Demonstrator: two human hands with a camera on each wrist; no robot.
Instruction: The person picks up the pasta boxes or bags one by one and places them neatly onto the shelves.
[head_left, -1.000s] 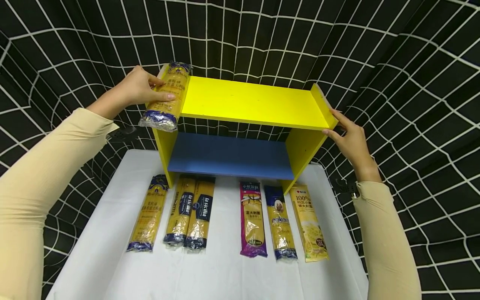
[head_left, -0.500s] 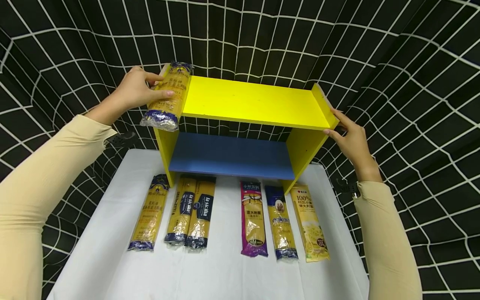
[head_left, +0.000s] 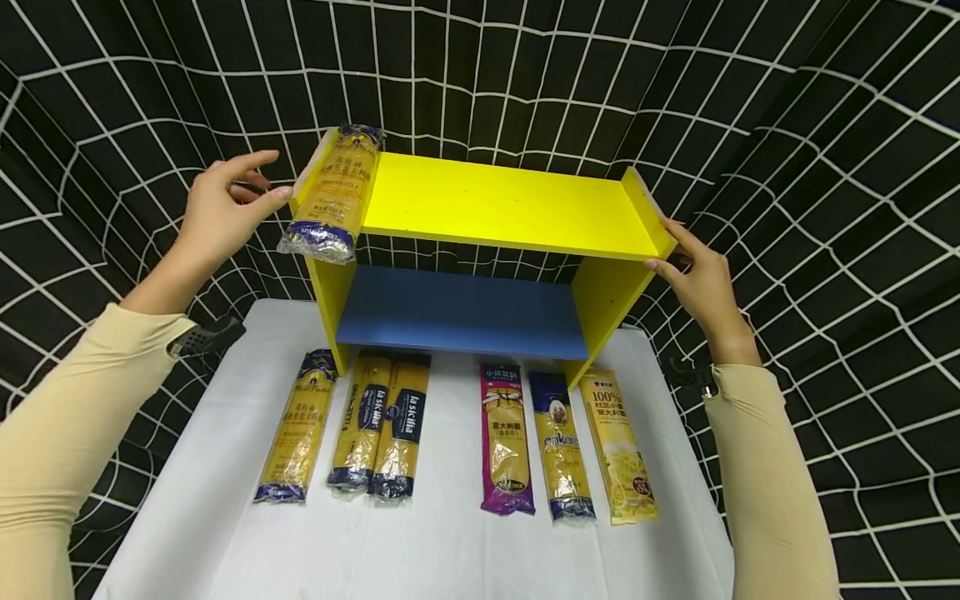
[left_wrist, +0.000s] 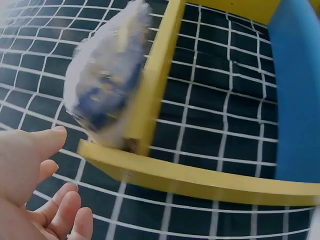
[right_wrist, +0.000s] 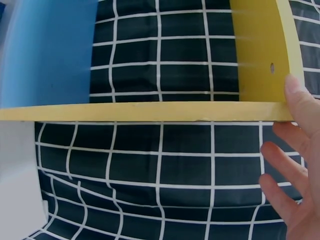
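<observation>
Left grip (head_left: 221,204) loosely spread, just outside the shelf (head_left: 498,204) and apart from the pasta pack (head_left: 335,187).
The pack lies to its right, on the yellow upper board beside the left end, front tip jutting over the edge; the right grip (head_left: 703,279) holds the opposite corner, and six other packs (head_left: 507,442) lie below on the bench (head_left: 442,550).

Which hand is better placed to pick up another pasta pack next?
Probably the left hand: it holds nothing, and the leftmost pack on the table lies on that side, while the right hand grips the shelf at its right end.
</observation>
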